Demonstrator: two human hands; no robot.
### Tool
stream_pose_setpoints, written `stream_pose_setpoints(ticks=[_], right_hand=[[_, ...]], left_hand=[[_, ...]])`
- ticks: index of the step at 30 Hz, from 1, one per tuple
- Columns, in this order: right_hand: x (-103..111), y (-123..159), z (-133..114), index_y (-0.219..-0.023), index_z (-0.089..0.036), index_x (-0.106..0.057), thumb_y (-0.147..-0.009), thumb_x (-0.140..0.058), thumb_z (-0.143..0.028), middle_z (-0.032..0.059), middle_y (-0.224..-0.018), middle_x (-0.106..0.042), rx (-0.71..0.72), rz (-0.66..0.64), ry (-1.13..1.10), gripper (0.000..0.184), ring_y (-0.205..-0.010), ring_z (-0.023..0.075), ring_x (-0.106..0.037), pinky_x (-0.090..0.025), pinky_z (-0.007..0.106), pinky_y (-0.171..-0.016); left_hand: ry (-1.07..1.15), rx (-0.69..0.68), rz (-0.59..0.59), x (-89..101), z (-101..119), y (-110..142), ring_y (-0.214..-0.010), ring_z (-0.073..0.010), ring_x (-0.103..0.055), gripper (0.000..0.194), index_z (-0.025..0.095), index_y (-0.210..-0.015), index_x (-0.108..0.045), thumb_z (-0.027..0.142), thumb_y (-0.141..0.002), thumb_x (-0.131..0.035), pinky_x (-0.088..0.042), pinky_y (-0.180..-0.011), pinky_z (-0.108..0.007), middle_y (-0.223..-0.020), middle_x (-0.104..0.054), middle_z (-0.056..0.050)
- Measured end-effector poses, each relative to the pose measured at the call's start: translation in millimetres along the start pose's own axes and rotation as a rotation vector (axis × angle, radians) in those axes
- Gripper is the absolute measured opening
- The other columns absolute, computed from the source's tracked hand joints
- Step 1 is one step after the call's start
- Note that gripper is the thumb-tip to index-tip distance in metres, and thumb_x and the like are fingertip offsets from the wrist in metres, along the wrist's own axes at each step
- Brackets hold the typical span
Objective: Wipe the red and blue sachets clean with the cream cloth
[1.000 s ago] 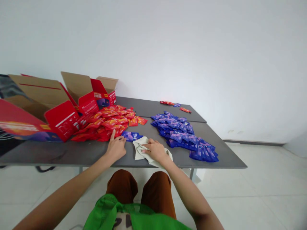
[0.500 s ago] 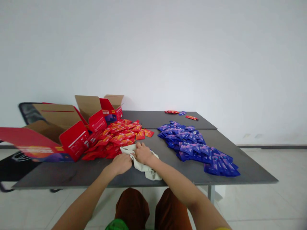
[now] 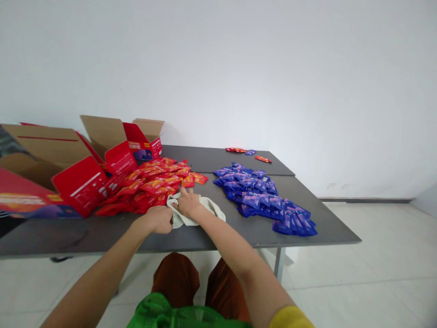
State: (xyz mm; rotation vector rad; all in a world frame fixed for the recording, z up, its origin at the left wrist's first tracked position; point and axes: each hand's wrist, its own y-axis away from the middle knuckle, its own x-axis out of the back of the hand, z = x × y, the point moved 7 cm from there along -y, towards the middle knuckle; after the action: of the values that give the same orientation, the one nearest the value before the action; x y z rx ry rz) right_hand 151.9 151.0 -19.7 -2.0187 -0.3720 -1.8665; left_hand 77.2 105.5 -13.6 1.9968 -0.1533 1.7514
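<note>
A crumpled pale cloth, perhaps a soft bag, lies on the dark table near its front edge. My left hand is closed in a fist at the cloth's left edge, gripping it. Across the cloth's upper part lies my right hand, its fingers bent and the thumb hooked at the edge near my left hand. Just beyond and to the left is a heap of red-orange sachets. Blue-purple sachets are spread in overlapping rows to the right. What the cloth covers or holds is hidden.
Several open red cardboard boxes stand along the left side, flaps raised. At the table's far end lie a few red and blue sachets and a single red one. The table ends at the front right, with tiled floor beyond.
The view has shifted, so the scene sits further left and higher. My right hand's fingers have moved on the cloth towards its upper left edge; my left hand keeps hold of its side.
</note>
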Motion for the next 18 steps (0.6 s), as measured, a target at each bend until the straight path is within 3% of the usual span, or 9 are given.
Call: stream_pose_setpoints(ticks=[4, 8, 11, 14, 16, 18], right_hand=[[-3, 3, 4, -0.103, -0.023, -0.071, -0.095, -0.034, -0.057, 0.0087, -0.142, -0.038, -0.08, 0.038, -0.001, 0.051, -0.121, 0.0323, -0.038, -0.046, 0.049, -0.089], [-3, 31, 30, -0.103, -0.017, -0.071, -0.095, -0.041, -0.052, 0.0156, -0.131, -0.05, -0.219, 0.035, 0.003, 0.047, -0.116, 0.0327, -0.045, -0.049, 0.042, -0.082], [0, 56, 53, -0.102, -0.01, -0.071, -0.095, -0.045, -0.039, 0.0212, -0.116, -0.06, -0.322, 0.006, 0.004, 0.039, -0.11, 0.0327, -0.053, -0.049, 0.041, -0.079], [7, 78, 72, -0.097, -0.01, -0.072, -0.092, -0.049, -0.027, 0.0203, -0.1, -0.067, -0.402, -0.034, -0.026, 0.029, -0.095, 0.0289, -0.063, -0.05, 0.037, -0.077], [16, 90, 82, -0.097, -0.012, -0.073, -0.091, -0.051, -0.026, 0.0187, -0.096, -0.069, -0.442, -0.042, -0.055, 0.026, -0.09, 0.0271, -0.066, -0.05, 0.034, -0.075], [31, 97, 89, -0.1, -0.014, -0.072, -0.091, -0.051, -0.029, 0.0177, -0.099, -0.069, -0.473, -0.033, -0.081, 0.027, -0.093, 0.0268, -0.066, -0.049, 0.033, -0.076]], left_hand=[[0.024, -0.034, -0.001, -2.2, -5, 5, -0.094, -0.0353, -0.067, 0.042, 0.02, -0.1, -0.072, 0.019, -0.063, -0.052, -0.052, -0.075, -0.043, -0.099, -0.072, -0.018], [0.016, 0.025, 0.021, -3.6, -3, 3, -0.098, -0.0346, -0.066, 0.051, 0.019, -0.113, -0.068, 0.017, -0.064, -0.054, -0.052, -0.08, -0.044, -0.105, -0.07, -0.019], [-0.059, 0.087, 0.226, 4.2, 8, -5, -0.101, -0.0313, -0.065, 0.036, 0.012, -0.103, -0.07, 0.013, -0.074, -0.048, -0.044, -0.095, -0.048, -0.101, -0.07, -0.02], [-0.127, -0.027, 0.502, 9.0, 25, -13, -0.125, -0.0293, -0.05, 0.035, 0.009, -0.101, -0.068, 0.005, -0.076, -0.043, -0.027, -0.112, -0.047, -0.105, -0.068, -0.02], [-0.142, -0.116, 0.566, 4.5, 29, -19, -0.14, -0.0275, -0.03, 0.048, 0.009, -0.113, -0.062, 0.001, -0.068, -0.047, -0.025, -0.114, -0.044, -0.117, -0.063, -0.018], [-0.153, -0.151, 0.555, 0.3, 27, -26, -0.144, -0.0281, -0.018, 0.061, 0.011, -0.122, -0.056, 0.0, -0.062, -0.051, -0.029, -0.112, -0.042, -0.128, -0.056, -0.017]])
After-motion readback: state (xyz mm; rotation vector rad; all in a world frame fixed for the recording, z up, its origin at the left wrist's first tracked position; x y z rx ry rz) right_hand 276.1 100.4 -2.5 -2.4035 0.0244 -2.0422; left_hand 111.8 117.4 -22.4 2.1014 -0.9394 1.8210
